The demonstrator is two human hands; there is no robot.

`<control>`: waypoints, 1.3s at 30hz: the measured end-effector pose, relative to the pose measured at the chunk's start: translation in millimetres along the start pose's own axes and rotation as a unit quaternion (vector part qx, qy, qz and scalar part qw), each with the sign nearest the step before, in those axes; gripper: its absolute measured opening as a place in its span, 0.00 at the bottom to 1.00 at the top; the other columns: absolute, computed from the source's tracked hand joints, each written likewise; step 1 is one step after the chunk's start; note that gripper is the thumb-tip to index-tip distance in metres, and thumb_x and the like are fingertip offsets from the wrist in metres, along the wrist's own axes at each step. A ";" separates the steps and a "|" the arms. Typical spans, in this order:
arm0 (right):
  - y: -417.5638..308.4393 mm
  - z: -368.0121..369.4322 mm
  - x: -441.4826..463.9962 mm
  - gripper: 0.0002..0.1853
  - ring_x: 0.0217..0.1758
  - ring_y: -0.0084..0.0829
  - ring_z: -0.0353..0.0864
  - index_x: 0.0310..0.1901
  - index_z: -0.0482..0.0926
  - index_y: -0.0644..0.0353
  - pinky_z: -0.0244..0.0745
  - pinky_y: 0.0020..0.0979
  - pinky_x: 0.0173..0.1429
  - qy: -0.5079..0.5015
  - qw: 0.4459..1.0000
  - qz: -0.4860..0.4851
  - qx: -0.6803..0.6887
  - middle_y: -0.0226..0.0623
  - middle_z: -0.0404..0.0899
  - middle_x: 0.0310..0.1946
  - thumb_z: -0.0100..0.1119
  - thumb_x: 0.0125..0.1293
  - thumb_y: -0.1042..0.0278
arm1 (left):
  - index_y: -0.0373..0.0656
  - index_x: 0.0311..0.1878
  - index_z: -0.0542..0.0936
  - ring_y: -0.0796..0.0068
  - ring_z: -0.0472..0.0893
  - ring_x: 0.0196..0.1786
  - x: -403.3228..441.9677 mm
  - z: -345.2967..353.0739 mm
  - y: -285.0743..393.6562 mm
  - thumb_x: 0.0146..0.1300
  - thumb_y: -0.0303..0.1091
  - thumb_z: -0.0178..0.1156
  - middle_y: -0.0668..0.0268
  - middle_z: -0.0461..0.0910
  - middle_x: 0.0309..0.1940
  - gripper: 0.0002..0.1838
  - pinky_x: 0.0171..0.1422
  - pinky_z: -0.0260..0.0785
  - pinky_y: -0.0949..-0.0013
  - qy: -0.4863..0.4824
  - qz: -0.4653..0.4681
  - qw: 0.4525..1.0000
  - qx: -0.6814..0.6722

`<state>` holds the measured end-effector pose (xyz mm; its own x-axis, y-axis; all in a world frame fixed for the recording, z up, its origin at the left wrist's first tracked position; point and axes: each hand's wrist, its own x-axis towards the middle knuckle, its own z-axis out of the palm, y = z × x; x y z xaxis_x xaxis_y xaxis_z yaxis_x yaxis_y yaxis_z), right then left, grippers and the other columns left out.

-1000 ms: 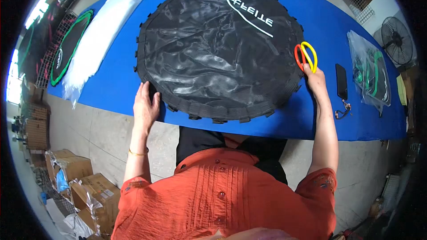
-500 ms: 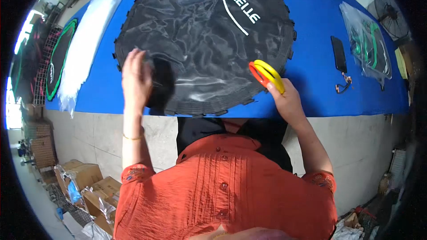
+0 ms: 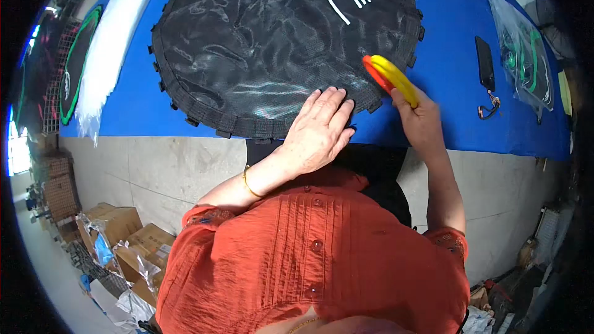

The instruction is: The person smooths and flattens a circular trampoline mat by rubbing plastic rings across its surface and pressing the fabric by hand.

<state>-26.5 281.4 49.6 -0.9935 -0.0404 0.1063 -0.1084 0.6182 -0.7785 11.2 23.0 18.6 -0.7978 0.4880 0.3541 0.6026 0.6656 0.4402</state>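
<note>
Red-orange pleated blouse (image 3: 318, 253) with buttons, embroidered cuffs (image 3: 448, 241), gold-coloured bangle (image 3: 249, 180), black trousers (image 3: 383, 201)

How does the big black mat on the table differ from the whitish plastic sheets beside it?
The mat is round and broad, while the plastic sheets form a long, narrow strip. The mat is black with white lettering; the plastic sheets are whitish, with no lettering I can make out. The left hand rests on the mat, but neither hand touches the plastic sheets. Both lie on the blue table.
</note>
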 end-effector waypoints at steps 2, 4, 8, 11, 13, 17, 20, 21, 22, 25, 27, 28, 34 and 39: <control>-1.9 5.5 -0.5 0.14 0.49 0.50 0.92 0.57 0.88 0.61 0.83 0.41 0.54 -0.009 0.999 -0.006 -0.034 0.50 0.90 0.47 0.66 0.81 0.60 | 0.34 0.75 0.76 0.41 0.72 0.80 1.4 5.3 -2.8 0.75 0.44 0.68 0.43 0.75 0.75 0.32 0.87 0.61 0.41 -0.016 -0.006 1.000 0.014; 1.2 8.5 0.8 0.14 0.51 0.54 0.91 0.57 0.88 0.60 0.83 0.43 0.54 -0.007 0.999 0.006 -0.031 0.51 0.90 0.48 0.66 0.81 0.60 | 0.33 0.75 0.75 0.41 0.71 0.80 1.3 8.5 -5.3 0.75 0.46 0.67 0.43 0.74 0.75 0.34 0.87 0.60 0.42 -0.031 -0.003 0.999 0.030; -0.7 4.1 7.6 0.13 0.50 0.55 0.91 0.56 0.88 0.60 0.83 0.44 0.53 -0.015 0.999 0.015 -0.028 0.53 0.89 0.47 0.66 0.81 0.60 | 0.33 0.75 0.75 0.42 0.72 0.79 3.1 8.2 -7.0 0.75 0.47 0.67 0.44 0.75 0.74 0.34 0.86 0.61 0.42 -0.042 0.010 0.998 0.048; -5.0 1.7 11.1 0.13 0.49 0.55 0.91 0.56 0.88 0.60 0.83 0.45 0.52 -0.024 0.999 0.004 -0.029 0.53 0.89 0.46 0.66 0.81 0.60 | 0.33 0.74 0.75 0.43 0.72 0.78 2.6 8.7 -6.8 0.74 0.47 0.67 0.44 0.75 0.74 0.34 0.85 0.62 0.42 -0.042 0.008 0.998 0.050; -4.0 3.1 12.2 0.13 0.49 0.56 0.90 0.56 0.88 0.60 0.83 0.45 0.52 -0.026 0.999 -0.006 -0.026 0.53 0.89 0.45 0.66 0.81 0.60 | 0.33 0.74 0.75 0.43 0.72 0.78 3.2 8.9 -6.9 0.74 0.47 0.68 0.44 0.75 0.74 0.34 0.85 0.62 0.42 -0.042 0.009 0.998 0.048; -7.1 6.8 11.9 0.13 0.49 0.56 0.90 0.55 0.88 0.60 0.83 0.46 0.51 -0.028 0.999 -0.009 -0.030 0.52 0.89 0.45 0.67 0.80 0.60 | 0.33 0.74 0.75 0.43 0.72 0.78 2.6 9.3 -7.8 0.73 0.47 0.68 0.44 0.76 0.73 0.34 0.85 0.62 0.42 -0.039 0.010 0.998 0.046; -4.1 10.1 10.6 0.13 0.49 0.56 0.90 0.54 0.88 0.60 0.83 0.47 0.51 -0.031 0.998 -0.042 -0.027 0.51 0.89 0.44 0.67 0.80 0.60 | 0.34 0.74 0.75 0.43 0.72 0.78 3.3 9.6 -7.1 0.73 0.47 0.68 0.44 0.76 0.73 0.34 0.85 0.62 0.41 -0.041 0.009 0.998 0.045; -3.9 10.4 10.5 0.12 0.48 0.56 0.90 0.54 0.88 0.59 0.83 0.47 0.51 -0.030 0.998 -0.045 -0.034 0.51 0.89 0.44 0.67 0.80 0.60 | 0.34 0.74 0.75 0.43 0.72 0.78 3.4 9.3 -7.0 0.73 0.47 0.68 0.44 0.76 0.73 0.34 0.85 0.62 0.41 -0.041 0.010 0.998 0.045; -3.7 10.8 10.8 0.12 0.48 0.56 0.90 0.54 0.88 0.59 0.83 0.48 0.50 -0.029 0.998 -0.048 -0.040 0.51 0.89 0.44 0.67 0.80 0.60 | 0.34 0.74 0.75 0.43 0.72 0.78 3.6 9.2 -6.9 0.73 0.47 0.68 0.44 0.76 0.73 0.34 0.85 0.62 0.41 -0.041 0.009 0.998 0.046; -8.1 10.0 12.9 0.13 0.48 0.57 0.90 0.53 0.88 0.57 0.82 0.50 0.50 -0.046 0.995 -0.038 -0.077 0.51 0.89 0.43 0.65 0.80 0.57 | 0.34 0.75 0.75 0.43 0.72 0.78 4.0 9.0 -6.6 0.74 0.47 0.68 0.44 0.76 0.73 0.34 0.85 0.61 0.41 -0.044 0.010 0.998 0.047; -13.5 8.2 14.8 0.14 0.48 0.57 0.89 0.53 0.88 0.55 0.82 0.52 0.49 -0.062 0.991 -0.026 -0.115 0.51 0.89 0.43 0.64 0.81 0.54 | 0.34 0.75 0.75 0.43 0.72 0.78 4.1 9.1 -6.1 0.74 0.47 0.68 0.44 0.76 0.73 0.34 0.85 0.61 0.41 -0.043 0.010 0.998 0.051; -16.4 8.2 15.9 0.14 0.48 0.58 0.89 0.52 0.88 0.54 0.82 0.53 0.49 -0.069 0.988 -0.022 -0.138 0.51 0.89 0.43 0.63 0.82 0.53 | 0.33 0.75 0.75 0.43 0.72 0.78 4.1 9.0 -6.0 0.74 0.47 0.68 0.44 0.76 0.73 0.34 0.85 0.61 0.41 -0.042 0.010 0.998 0.052; -27.7 10.5 24.6 0.16 0.47 0.60 0.89 0.49 0.86 0.54 0.81 0.57 0.49 -0.099 0.976 0.004 -0.196 0.52 0.89 0.41 0.60 0.82 0.49 | 0.33 0.74 0.75 0.42 0.73 0.77 6.6 10.9 -4.6 0.74 0.46 0.68 0.44 0.76 0.73 0.34 0.85 0.61 0.41 -0.045 -0.001 0.998 0.054; -19.2 9.8 28.5 0.15 0.45 0.62 0.88 0.51 0.86 0.56 0.80 0.55 0.45 -0.082 0.987 0.005 -0.139 0.55 0.87 0.39 0.61 0.83 0.52 | 0.32 0.74 0.75 0.43 0.74 0.77 20.3 19.8 3.3 0.72 0.45 0.69 0.44 0.76 0.72 0.35 0.84 0.62 0.41 -0.006 -0.007 0.999 0.032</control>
<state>-53.1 260.8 61.5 -0.9893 -0.1449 -0.0196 -0.1072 0.8102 -0.5763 -3.4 46.3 10.9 -0.8070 0.4848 0.3373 0.5885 0.7076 0.3912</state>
